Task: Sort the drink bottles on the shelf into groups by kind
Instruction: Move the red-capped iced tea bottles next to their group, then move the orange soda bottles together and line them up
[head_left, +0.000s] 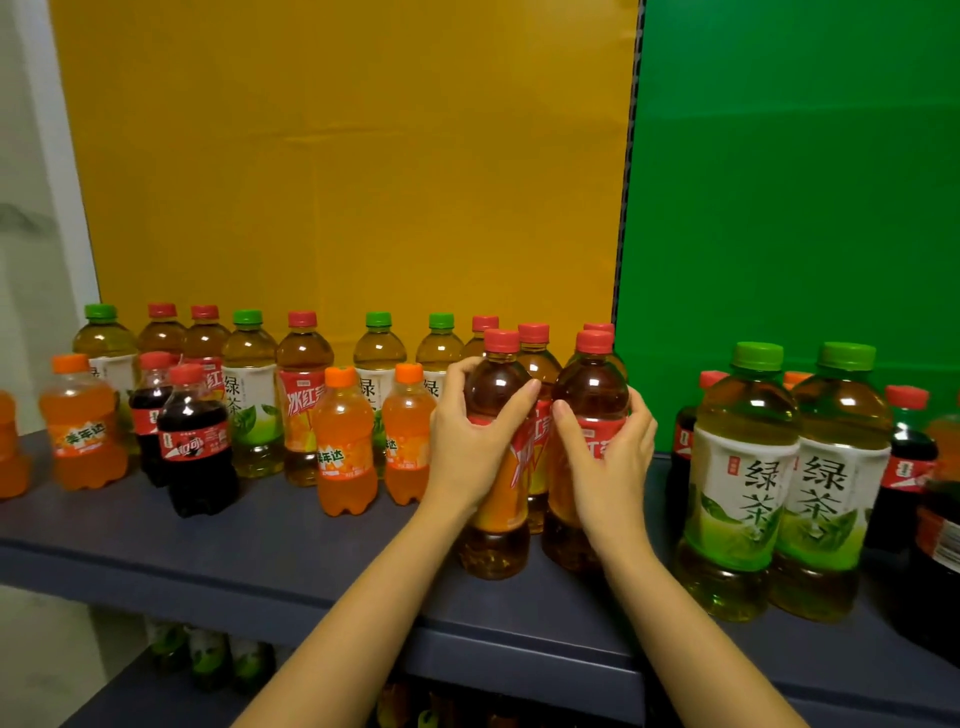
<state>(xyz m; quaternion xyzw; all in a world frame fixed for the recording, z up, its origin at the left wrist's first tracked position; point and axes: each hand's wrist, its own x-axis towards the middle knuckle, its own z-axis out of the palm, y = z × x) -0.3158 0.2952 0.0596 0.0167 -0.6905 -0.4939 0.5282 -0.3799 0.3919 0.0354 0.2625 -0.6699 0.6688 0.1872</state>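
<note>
My left hand (470, 447) grips a red-capped iced tea bottle (498, 384) standing on the dark shelf (291, 551). Right beside it my right hand (608, 457) grips a second iced tea bottle (592, 387). More red-capped iced tea bottles (535, 358) stand just behind the pair. Two large green tea bottles (743, 467) stand at the right front. Along the back runs a mixed row of green-capped tea (249, 384) and red-capped tea bottles (304, 395). Small orange soda bottles (345, 452) and small cola bottles (195, 441) stand in front on the left.
A yellow back panel (337, 156) and a green back panel (795, 182) rise behind the shelf. More cola bottles (906, 457) crowd the far right. A lower shelf (156, 691) holds further bottles. Bare shelf surface lies at the left front.
</note>
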